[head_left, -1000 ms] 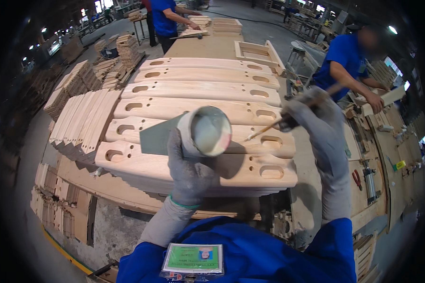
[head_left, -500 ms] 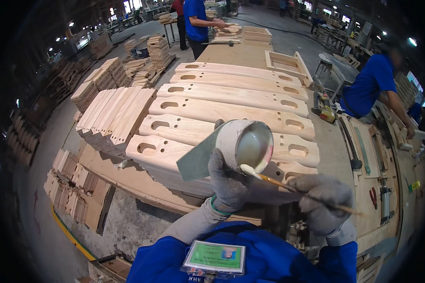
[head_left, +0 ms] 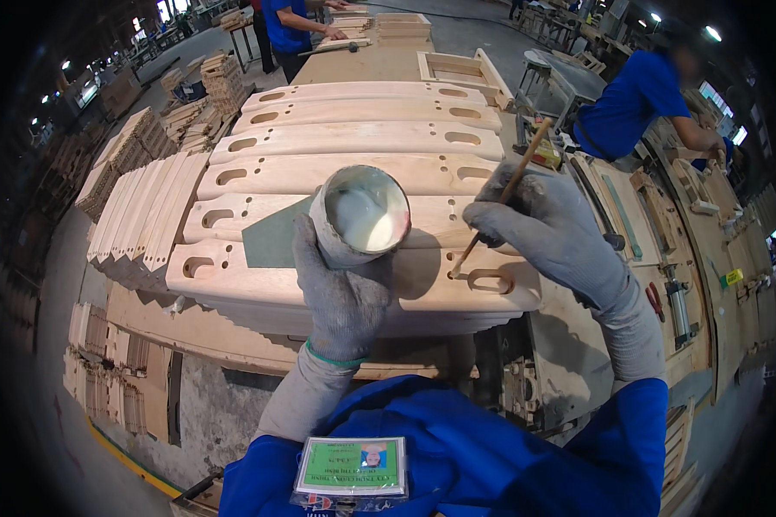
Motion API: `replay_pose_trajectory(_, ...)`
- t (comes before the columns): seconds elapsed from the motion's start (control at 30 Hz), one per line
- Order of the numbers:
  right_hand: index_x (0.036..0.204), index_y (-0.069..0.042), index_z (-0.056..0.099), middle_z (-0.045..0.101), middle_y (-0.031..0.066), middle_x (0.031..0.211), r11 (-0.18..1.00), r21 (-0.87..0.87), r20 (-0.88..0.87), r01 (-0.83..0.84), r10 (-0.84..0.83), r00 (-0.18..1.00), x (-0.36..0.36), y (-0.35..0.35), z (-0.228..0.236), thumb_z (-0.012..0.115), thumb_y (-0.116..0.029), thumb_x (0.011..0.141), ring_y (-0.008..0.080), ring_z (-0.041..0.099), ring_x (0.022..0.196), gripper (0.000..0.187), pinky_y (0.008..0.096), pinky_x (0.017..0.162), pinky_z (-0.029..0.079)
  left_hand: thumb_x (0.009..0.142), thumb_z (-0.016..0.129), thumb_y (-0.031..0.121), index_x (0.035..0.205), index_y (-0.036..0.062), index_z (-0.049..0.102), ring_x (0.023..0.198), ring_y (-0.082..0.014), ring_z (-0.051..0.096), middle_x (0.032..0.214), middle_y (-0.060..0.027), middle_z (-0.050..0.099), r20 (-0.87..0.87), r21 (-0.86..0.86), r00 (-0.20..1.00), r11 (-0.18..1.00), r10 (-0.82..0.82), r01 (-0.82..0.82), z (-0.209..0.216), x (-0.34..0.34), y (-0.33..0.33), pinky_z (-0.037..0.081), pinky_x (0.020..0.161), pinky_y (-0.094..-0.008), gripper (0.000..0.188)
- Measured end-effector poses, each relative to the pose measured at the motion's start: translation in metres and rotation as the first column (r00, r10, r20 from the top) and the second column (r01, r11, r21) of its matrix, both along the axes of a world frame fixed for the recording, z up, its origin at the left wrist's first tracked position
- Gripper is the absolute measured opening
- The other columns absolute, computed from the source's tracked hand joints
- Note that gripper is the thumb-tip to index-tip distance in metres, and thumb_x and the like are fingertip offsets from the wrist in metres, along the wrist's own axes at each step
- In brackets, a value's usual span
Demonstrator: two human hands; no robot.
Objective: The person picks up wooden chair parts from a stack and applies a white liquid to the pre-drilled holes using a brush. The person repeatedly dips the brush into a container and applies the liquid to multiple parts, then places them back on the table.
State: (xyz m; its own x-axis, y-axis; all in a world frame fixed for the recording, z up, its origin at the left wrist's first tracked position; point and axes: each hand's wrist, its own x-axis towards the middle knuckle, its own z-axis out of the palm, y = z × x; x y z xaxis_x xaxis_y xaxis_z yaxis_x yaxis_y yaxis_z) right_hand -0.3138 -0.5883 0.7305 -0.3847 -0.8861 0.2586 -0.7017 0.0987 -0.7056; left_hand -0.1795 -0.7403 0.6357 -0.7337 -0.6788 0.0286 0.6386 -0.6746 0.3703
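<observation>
My left hand, in a grey knit glove, is closed around a cup of white, glue-like liquid, tilted so its mouth faces me. A flat grey-green piece juts out left beside the cup. Gloved too, my right hand grips a thin wooden stick slantwise. Its lower end meets one of the small round holes beside the oblong slot at the right end of the nearest wooden board. Several such pale boards lie in a row behind it, each slotted at both ends.
More stacked boards stand at the left. A wooden frame lies at the far end of the table. To the right, a co-worker in blue leans over a bench with red-handled pliers. Another person works at the back.
The stick has left the cup, and my right hand has risen with it, its lower end now at the board. My left hand holds the cup further left in the picture. The view has shifted.
</observation>
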Motion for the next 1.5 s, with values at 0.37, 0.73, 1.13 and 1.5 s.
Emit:
replay_pose_trajectory(0.37, 0.082, 0.004, 0.06, 0.06, 0.0075, 0.069, 0.998, 0.015, -0.068, 0.064, -0.062, 0.996, 0.004, -0.01, 0.011, 0.06, -0.022, 0.086, 0.0122, 0.056, 0.064, 0.026, 0.0269, 0.062, 0.046, 0.096, 0.035, 0.044, 0.131, 0.0072, 0.04, 0.119, -0.0337, 0.045, 0.13, -0.0155, 0.043, -0.014, 0.045, 0.999, 0.998, 0.034, -0.034, -0.004, 0.0, -0.002, 0.037, 0.103, -0.0534, 0.051)
replay_pose_trajectory(0.73, 0.089, -0.002, 0.063, 0.057, 0.0135, 0.073, 1.0, -0.023, -0.142, -0.005, 0.002, 0.99, -0.001, -0.012, -0.002, 0.059, -0.024, 0.086, 0.0269, 0.057, 0.062, 0.023, 0.0356, 0.052, 0.043, 0.096, 0.036, 0.044, 0.13, 0.006, 0.041, 0.118, -0.0313, 0.046, 0.129, -0.0151, 0.044, -0.001, 0.06, 0.998, 0.996, 0.059, -0.058, -0.004, -0.001, -0.002, 0.039, 0.102, -0.0508, 0.051)
replay_pose_trajectory(1.13, 0.088, -0.001, 0.064, 0.056, 0.0143, 0.067, 0.998, 0.063, -0.042, -0.029, 0.031, 0.999, -0.002, -0.004, -0.008, 0.061, -0.023, 0.084, 0.0256, 0.057, 0.06, 0.023, 0.0336, 0.055, 0.044, 0.096, 0.034, 0.045, 0.129, 0.0068, 0.041, 0.116, -0.0302, 0.048, 0.128, -0.0136, 0.044, 0.022, -0.008, 0.996, 0.996, 0.086, -0.086, -0.005, -0.002, 0.0, 0.04, 0.101, -0.0488, 0.051)
replay_pose_trajectory(1.5, 0.083, -0.001, 0.055, 0.064, 0.0131, 0.083, 0.809, -0.561, 0.371, 0.176, 0.055, 0.927, 0.054, -0.002, 0.017, 0.068, -0.005, 0.081, 0.0145, 0.063, 0.074, 0.013, 0.0277, 0.065, 0.053, 0.089, 0.055, 0.033, 0.133, 0.002, 0.032, 0.117, -0.0227, 0.046, 0.124, -0.0121, 0.045, 0.005, -0.932, 0.801, 0.292, 0.599, -0.213, -0.016, 0.039, -0.013, 0.04, 0.098, -0.0361, 0.059)
